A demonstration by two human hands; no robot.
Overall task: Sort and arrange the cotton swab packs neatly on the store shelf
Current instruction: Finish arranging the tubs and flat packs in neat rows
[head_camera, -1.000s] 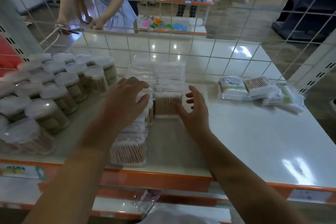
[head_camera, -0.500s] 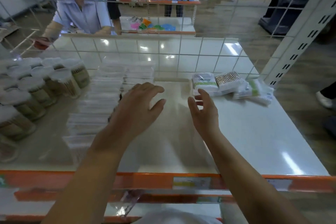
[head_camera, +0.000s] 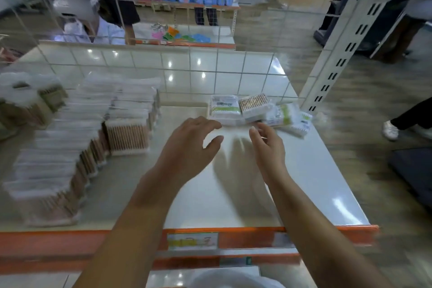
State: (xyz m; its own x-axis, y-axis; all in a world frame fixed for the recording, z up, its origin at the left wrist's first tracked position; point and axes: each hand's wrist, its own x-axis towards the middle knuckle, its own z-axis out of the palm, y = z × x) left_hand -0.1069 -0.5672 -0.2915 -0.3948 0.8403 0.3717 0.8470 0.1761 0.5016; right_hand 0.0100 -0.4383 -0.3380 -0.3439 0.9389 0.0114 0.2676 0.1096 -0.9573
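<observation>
- The left hand (head_camera: pixel 187 147) hovers over the bare middle of the shelf (head_camera: pixel 304 182), fingers spread and relaxed, grasping nothing.
- The right hand (head_camera: pixel 268 145) is just beside it, fingers loosely curved, thumb up, nothing in its grasp; both cast shadows on the white surface below.
- Just beyond the fingertips lies a loose cluster of cotton swab packs (head_camera: pixel 252 109) at the back of the shelf: a green-labelled pack (head_camera: pixel 224 107), a pack showing wooden stick ends (head_camera: pixel 253 106) leaning on it, and further green-labelled packs (head_camera: pixel 289 118) near the right edge.
- Left of the hands, rows of stacked clear swab packs (head_camera: pixel 126 133) stand in rows from the wire grid back (head_camera: pixel 177 70) toward the front; they are blurred.
- Round tubs of swabs (head_camera: pixel 30 98) sit at the far left, also blurred.
- Between the stacked rows and the right edge, the shelf surface is open.
- The orange front edge (head_camera: pixel 257 238) carries a price label (head_camera: pixel 192 241).
- A slotted upright post (head_camera: pixel 350 42) stands at the back right corner.
- Another person (head_camera: pixel 93 28) is behind the grid.
</observation>
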